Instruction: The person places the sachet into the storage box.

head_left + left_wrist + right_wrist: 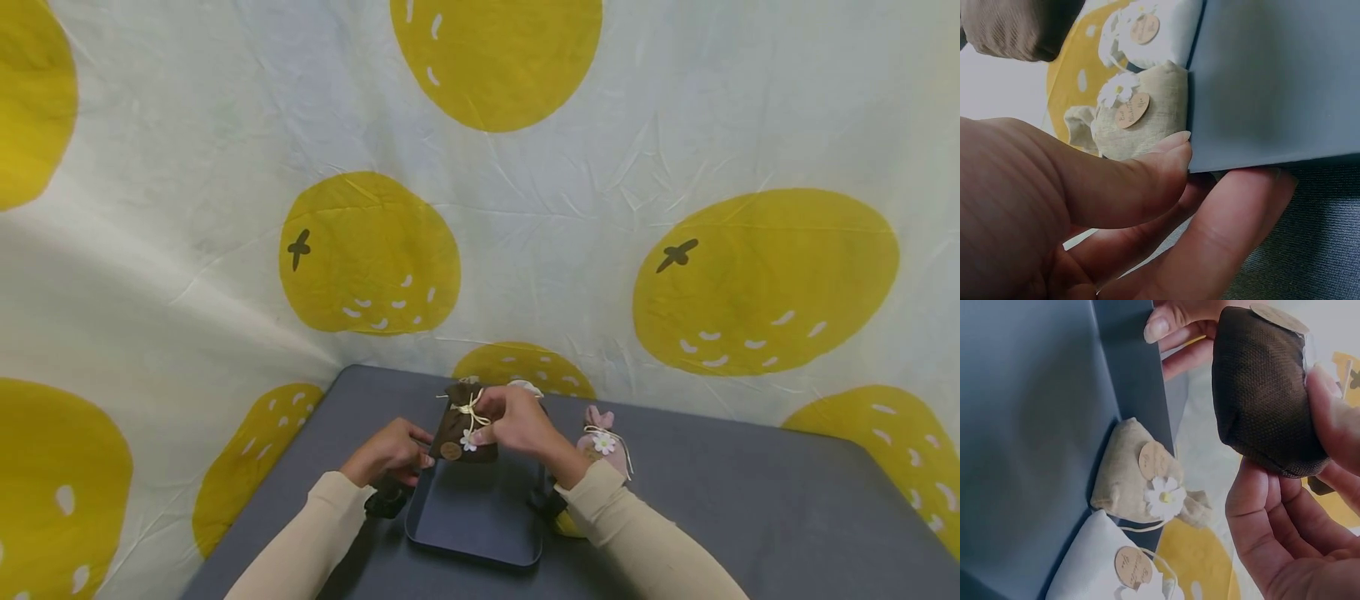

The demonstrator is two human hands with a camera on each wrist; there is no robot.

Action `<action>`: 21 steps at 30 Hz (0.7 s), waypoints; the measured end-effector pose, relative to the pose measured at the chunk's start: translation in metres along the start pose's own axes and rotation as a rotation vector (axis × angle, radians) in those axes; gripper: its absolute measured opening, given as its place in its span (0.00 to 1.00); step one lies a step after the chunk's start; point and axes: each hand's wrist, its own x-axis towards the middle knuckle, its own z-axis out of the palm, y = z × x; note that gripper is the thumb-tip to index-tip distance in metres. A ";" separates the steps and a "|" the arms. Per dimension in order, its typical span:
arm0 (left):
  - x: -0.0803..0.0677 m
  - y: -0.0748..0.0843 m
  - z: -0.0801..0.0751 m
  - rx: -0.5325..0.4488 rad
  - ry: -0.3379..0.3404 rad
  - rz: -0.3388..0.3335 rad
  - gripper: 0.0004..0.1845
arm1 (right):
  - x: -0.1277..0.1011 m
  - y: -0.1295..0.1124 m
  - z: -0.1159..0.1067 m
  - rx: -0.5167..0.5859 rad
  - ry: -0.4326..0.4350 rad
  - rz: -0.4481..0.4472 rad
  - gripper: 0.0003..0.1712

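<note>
Right hand (517,425) grips brown sachet (463,425) upright above tray (474,512), frame centre; left hand (390,454) pinches tray's near-left edge.

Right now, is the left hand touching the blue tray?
Touching. The left wrist view shows the left hand pinching the blue tray at its corner, thumb on top and a finger beneath.
</note>
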 end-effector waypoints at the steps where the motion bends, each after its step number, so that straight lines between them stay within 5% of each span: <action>1: 0.000 0.000 0.000 0.000 -0.003 0.002 0.24 | 0.001 0.001 0.000 -0.005 0.003 -0.001 0.13; 21: 0.003 -0.004 -0.001 -0.021 -0.015 -0.004 0.24 | 0.017 0.014 0.011 -0.052 0.054 0.022 0.15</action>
